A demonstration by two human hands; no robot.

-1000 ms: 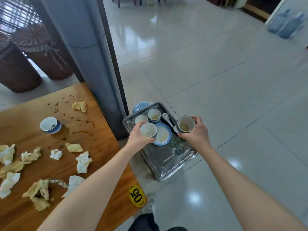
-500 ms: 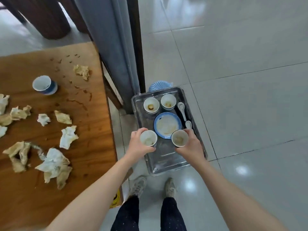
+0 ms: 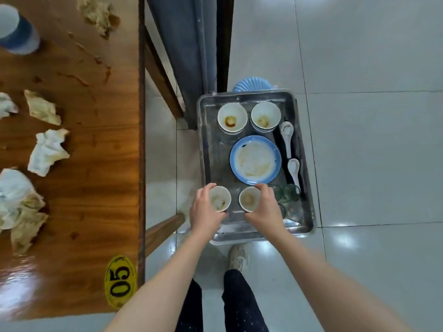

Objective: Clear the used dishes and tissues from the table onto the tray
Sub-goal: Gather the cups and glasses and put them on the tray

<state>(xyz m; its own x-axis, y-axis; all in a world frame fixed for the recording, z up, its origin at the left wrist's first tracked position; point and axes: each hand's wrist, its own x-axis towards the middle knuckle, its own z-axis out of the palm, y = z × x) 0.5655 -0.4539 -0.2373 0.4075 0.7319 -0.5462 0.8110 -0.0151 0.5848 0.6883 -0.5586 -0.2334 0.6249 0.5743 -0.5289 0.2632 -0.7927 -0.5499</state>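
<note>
Head view: left hand [image 3: 205, 210] grips the left cup [image 3: 219, 200], right hand [image 3: 265, 209] the right cup [image 3: 249, 199], fingers curled round each, at the tray [image 3: 211, 149]'s near end. Next: release both, then gather tissues [image 3: 48, 152] from the counter [image 3: 100, 188], left.

Left hand [image 3: 205, 210] and right hand [image 3: 266, 210] brought left cup [image 3: 219, 200] and right cup [image 3: 249, 200] down to the near end of the tray [image 3: 239, 234], now side by side.
</note>
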